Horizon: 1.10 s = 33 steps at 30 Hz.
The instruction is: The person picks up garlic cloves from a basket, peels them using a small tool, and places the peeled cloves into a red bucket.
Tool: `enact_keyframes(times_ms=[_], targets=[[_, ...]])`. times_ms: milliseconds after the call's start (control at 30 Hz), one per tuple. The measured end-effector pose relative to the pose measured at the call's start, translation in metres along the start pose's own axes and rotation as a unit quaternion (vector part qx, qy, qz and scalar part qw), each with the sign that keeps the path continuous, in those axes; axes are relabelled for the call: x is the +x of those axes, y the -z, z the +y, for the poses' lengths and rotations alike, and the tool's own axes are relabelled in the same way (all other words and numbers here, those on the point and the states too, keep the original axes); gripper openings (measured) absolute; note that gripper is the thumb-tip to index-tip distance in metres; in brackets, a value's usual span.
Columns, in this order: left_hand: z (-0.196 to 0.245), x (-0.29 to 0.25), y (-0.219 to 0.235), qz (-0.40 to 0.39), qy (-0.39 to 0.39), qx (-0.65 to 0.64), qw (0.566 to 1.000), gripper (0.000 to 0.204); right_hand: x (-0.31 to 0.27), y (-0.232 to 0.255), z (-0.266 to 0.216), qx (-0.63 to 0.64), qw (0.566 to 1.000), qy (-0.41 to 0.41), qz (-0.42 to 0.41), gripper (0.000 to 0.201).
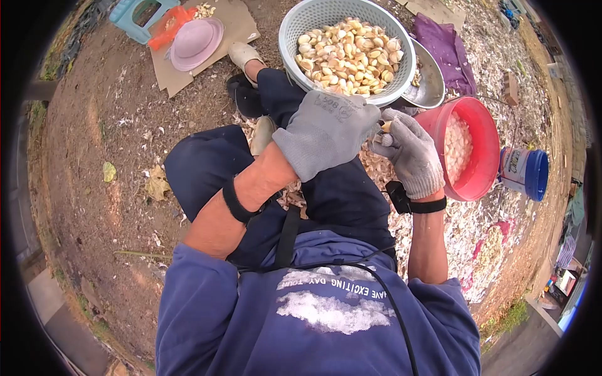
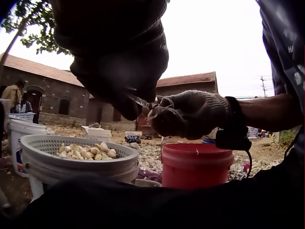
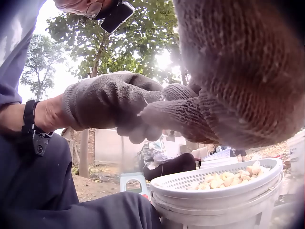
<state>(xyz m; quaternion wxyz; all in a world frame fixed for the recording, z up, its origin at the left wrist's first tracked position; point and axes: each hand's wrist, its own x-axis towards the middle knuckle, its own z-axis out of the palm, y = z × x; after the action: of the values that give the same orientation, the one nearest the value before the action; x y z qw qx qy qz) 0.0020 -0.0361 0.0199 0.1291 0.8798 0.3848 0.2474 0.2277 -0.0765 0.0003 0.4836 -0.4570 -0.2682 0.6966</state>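
My gloved left hand [image 1: 332,128] is curled, knuckles upward, and meets my right hand in front of my knees. A thin, shiny, blade-like tool [image 2: 138,101] shows at its fingertips, mostly hidden by the glove. Between thumb and fingers, my gloved right hand [image 1: 412,156] pinches a pale garlic clove [image 1: 386,126]. Just beyond the hands, a grey plastic colander [image 1: 286,50] holds a heap of garlic cloves [image 1: 351,53]. To the right stands a red bucket [image 1: 431,119] with pale, pinkish-white contents [image 1: 458,147].
Beside the colander lie a metal bowl [image 1: 429,72] and a purple cloth [image 1: 445,53]. A blue-and-white pail [image 1: 536,175] rests right of the red bucket. Far left are a light-blue stool [image 1: 128,19] and a pink lid-like disc [image 1: 195,44] on cardboard [image 1: 164,74]. Papery skins [image 1: 407,241] litter the ground.
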Motion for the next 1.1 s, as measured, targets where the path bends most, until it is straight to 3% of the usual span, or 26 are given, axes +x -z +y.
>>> enact_keyframes(times_ms=[367, 633, 967, 1100], targets=[[0.002, 0.001, 0.002, -0.028, -0.029, 0.015, 0.999, 0.021, -0.001, 0.000, 0.003, -0.020, 0.999, -0.025, 0.014, 0.038], [-0.007, 0.002, -0.008, -0.092, -0.012, 0.016, 0.996, 0.017, -0.001, 0.007, 0.005, -0.037, 0.999, -0.034, 0.001, 0.037], [-0.012, 0.002, -0.018, -0.059, 0.013, 0.000, 0.998, 0.020, -0.006, 0.003, 0.003, -0.001, 0.999, -0.044, -0.018, 0.037], [-0.017, 0.003, -0.019, -0.022, 0.065, -0.003, 0.998, 0.017, -0.008, 0.003, 0.003, -0.043, 0.998, -0.038, -0.016, 0.039]])
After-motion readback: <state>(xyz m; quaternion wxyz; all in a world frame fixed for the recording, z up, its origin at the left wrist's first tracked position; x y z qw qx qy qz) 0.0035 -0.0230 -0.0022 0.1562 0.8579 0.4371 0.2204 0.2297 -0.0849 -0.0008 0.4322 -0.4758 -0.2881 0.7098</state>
